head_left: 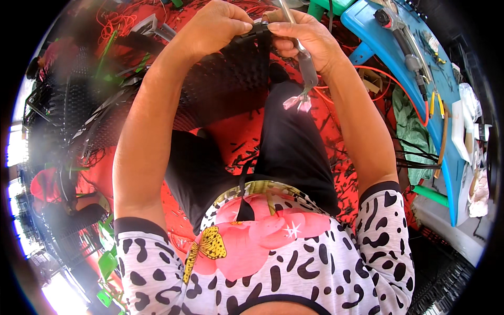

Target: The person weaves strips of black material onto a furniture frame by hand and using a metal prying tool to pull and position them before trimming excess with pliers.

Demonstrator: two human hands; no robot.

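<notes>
Well to the left of the hands, a heap of black mesh panels (68, 105) with green clips lies blurred at the rim of the view, and a tangle of orange cord (118, 23) sits up beyond it. The floor under everything is a red mat (244, 139) strewn with short black offcuts.

The left hand (218, 26) is raised out in front, fingers curled shut over the top edge of a black studded mesh piece (231, 73), which hangs down from both hands toward the person's lap. A thin black strap (254, 31) bridges the gap between the 2 hands, pinched at its left end by the left thumb and forefinger.

The right hand (304, 39) is just beside the left, almost touching it, and closed as well: its fingertips grip the strap's right end, while the palm and lower fingers wrap the handles of metal pliers (303, 58). The pliers run through the fist, one end pointing up past the knuckles, the grey handle end hanging below the wrist with pale pink tips. Whether the pliers bite on anything cannot be told.

Right of the right hand, an orange wire (399, 86) loops across the mat toward a crumpled green cloth (409, 126). Farther right, a blue surface (446, 89) carries a soldering-type tool (404, 42), yellow-handled cutters (434, 102) and white scraps (467, 105). A green rod (430, 195) lies below its near end.
</notes>
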